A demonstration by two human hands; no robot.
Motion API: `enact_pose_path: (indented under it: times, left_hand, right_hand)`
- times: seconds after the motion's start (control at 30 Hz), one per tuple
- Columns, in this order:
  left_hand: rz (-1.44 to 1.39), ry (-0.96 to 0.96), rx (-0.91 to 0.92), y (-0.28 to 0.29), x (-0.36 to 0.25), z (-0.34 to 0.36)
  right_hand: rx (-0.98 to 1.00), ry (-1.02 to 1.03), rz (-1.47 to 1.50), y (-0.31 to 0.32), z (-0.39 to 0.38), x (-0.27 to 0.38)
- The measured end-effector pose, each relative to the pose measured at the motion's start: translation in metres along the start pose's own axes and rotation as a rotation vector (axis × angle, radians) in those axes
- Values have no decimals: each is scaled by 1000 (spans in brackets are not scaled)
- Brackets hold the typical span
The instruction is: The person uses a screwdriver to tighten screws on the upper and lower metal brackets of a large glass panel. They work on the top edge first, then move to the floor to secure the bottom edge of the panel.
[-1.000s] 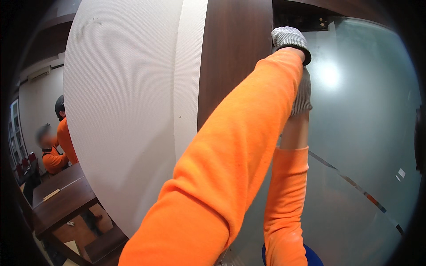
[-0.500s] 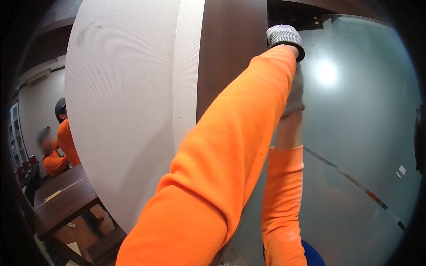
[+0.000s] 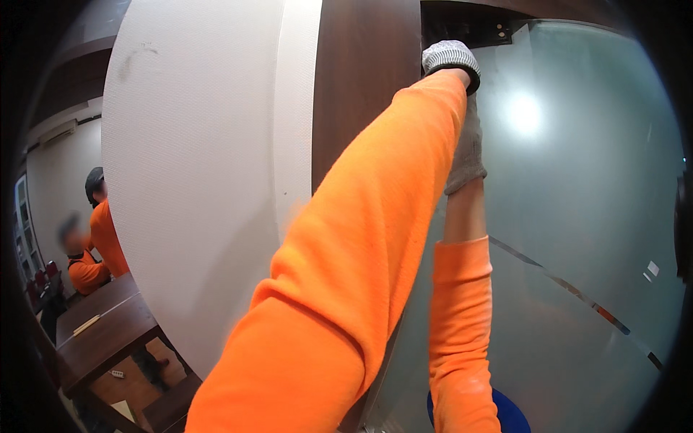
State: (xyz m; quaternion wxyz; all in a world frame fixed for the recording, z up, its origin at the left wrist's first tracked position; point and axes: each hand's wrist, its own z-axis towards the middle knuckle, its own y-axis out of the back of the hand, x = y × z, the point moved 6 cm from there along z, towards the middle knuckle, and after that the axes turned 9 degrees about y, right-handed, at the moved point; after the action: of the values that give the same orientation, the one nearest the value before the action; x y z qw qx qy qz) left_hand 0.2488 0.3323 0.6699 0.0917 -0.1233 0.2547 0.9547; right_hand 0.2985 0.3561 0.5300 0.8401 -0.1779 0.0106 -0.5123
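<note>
Both my arms, in orange sleeves, reach up to the top corner of a frosted glass door (image 3: 570, 166), beside its dark wood frame (image 3: 361, 94). My left hand (image 3: 450, 55), in a pale knit glove with a dark cuff, is raised near a black fitting (image 3: 469, 30) along the glass's top edge. Just below it, partly behind the left forearm, is my right hand (image 3: 468, 159) in a grey glove. The fingers of both hands are hidden, and so is anything they may hold.
A white textured wall (image 3: 195, 144) stands left of the frame. Beyond it, two people in orange (image 3: 108, 231) are by a dark wooden table (image 3: 108, 332) with a light stick-like object (image 3: 86, 325) on it. Something round and blue (image 3: 511, 413) shows low behind my right arm.
The whole view has shifted slightly, so the door, frame and my hands appear a little farther left. Both hands stay up at the same corner.
</note>
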Motion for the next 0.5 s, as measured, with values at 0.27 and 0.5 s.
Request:
enact_pose_path:
  times: [0.27, 0.5]
  left_hand:
    - [-58, 2, -34, 12, -1, -10]
    - [-143, 10, -15, 1, 7, -7]
  right_hand:
    - [2, 49, -139, -8, 0, 0]
    - [-22, 31, -38, -12, -4, 5]
